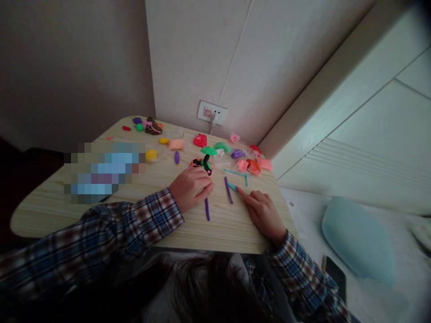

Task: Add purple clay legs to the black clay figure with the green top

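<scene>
My right hand [264, 213] grips a light blue modelling tool [232, 185], index finger stretched along it. The tool's tip lies beside the upper part of a purple clay roll [229, 190]. My left hand [191, 187] rests palm down on the table, fingers stretched to the right. A second purple clay roll [207, 209] runs out from under its thumb side; the roll's upper end is hidden. Just beyond the left fingers sits a black clay figure [206, 167] with orange and pink details and a green umbrella-like top [209, 150].
Light blue tools [237, 172] lie beyond the right hand. Bags of coloured clay [253, 166] line the table's back right. A brown clay piece [154, 126] and yellow clay [152, 155] are at left, near a blurred-out device [107, 172]. A wall socket [212, 112] holds a plug.
</scene>
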Demonstrator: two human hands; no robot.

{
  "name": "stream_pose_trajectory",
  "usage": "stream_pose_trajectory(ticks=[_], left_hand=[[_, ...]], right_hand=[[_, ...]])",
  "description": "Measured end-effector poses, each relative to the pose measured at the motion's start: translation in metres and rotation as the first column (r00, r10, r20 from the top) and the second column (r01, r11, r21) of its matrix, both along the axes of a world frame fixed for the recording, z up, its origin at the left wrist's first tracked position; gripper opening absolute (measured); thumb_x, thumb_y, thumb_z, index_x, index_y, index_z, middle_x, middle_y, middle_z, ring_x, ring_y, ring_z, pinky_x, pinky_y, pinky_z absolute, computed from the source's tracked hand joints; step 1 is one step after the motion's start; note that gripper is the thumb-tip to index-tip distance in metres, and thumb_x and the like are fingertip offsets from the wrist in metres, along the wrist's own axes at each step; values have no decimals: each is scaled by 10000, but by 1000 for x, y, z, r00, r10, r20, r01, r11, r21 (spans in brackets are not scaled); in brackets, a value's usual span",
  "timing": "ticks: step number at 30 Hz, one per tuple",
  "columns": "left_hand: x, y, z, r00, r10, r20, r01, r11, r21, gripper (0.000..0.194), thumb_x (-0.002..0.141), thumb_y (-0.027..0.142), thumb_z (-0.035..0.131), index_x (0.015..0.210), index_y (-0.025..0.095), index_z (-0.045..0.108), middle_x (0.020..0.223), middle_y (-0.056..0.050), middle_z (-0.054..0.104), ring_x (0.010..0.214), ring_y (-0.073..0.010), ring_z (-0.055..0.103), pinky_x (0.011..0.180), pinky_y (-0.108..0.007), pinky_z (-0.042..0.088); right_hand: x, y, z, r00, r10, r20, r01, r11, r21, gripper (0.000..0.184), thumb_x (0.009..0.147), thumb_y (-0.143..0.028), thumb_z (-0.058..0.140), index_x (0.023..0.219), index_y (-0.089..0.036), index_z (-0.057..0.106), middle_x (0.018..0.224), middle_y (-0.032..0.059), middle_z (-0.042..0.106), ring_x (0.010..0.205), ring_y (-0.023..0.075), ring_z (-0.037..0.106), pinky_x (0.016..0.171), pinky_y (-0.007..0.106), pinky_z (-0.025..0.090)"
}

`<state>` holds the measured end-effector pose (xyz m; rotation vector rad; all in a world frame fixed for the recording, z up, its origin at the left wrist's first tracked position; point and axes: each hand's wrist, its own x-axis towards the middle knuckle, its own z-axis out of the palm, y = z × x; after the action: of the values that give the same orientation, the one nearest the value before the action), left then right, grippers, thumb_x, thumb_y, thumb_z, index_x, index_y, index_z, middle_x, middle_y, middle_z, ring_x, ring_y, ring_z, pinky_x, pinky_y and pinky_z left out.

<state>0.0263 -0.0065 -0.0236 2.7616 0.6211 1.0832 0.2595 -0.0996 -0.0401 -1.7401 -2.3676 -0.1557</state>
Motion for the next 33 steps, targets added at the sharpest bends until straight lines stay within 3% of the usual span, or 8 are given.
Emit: stream_pose_trajectory(ticks=[5, 10, 16, 21, 26, 33], left_hand=[[0, 0, 0, 1000, 23, 9, -23, 1000, -4, 315, 868, 242, 386, 671, 149, 615, 729, -52, 638, 775, -170, 545, 756, -316, 417], [1, 0, -1, 1000, 6, 2, -6, 1000, 12, 325, 868, 236, 379, 663, 148, 615, 712, -49, 634, 768, -170, 545, 748, -316, 418], [0, -1, 1, 1000, 21, 4, -21, 1000, -12, 326, 869, 232, 385, 661, 138, 618, 722, -60, 635, 768, -173, 548, 750, -323, 420], [0, -2, 2, 1000, 3, -13, -3, 1000, -2, 307, 862, 218, 401, 654, 138, 612, 714, -55, 635, 764, -172, 546, 752, -322, 419], [1, -2, 3, 1000, 24, -11, -24, 1000, -16, 301, 864, 211, 401, 665, 138, 614, 736, -57, 647, 766, -171, 547, 767, -327, 418], [0, -3, 4, 999, 12, -36, -13, 1000, -27, 290, 856, 206, 411, 656, 139, 610, 710, -54, 638, 767, -172, 549, 763, -323, 423]], right_hand=[[-13, 2, 1, 997, 71, 35, -70, 997, -20, 452, 908, -176, 356, 1357, -210, 329, 817, 43, 533, 789, 171, 462, 730, 297, 327], [-10, -1, 1, 998, -5, 60, 4, 1000, 14, 429, 906, -184, 367, 1335, -193, 372, 782, 40, 534, 772, 172, 463, 702, 295, 322], [-20, -1, 3, 994, 61, 92, -62, 998, 3, 448, 896, -162, 373, 1343, -193, 358, 798, 44, 542, 764, 169, 461, 709, 296, 323], [-16, -6, 3, 997, -18, 80, 16, 1000, 20, 445, 893, -172, 382, 1337, -166, 369, 774, 46, 538, 767, 177, 458, 701, 297, 330], [-22, -6, 2, 994, 49, 97, -50, 999, 7, 457, 894, -172, 371, 1350, -178, 345, 789, 49, 540, 764, 174, 457, 708, 294, 344], [2, -11, 1, 999, -35, -41, 38, 998, 53, 465, 896, -160, 328, 1361, -172, 321, 763, 44, 505, 755, 182, 456, 683, 304, 372]])
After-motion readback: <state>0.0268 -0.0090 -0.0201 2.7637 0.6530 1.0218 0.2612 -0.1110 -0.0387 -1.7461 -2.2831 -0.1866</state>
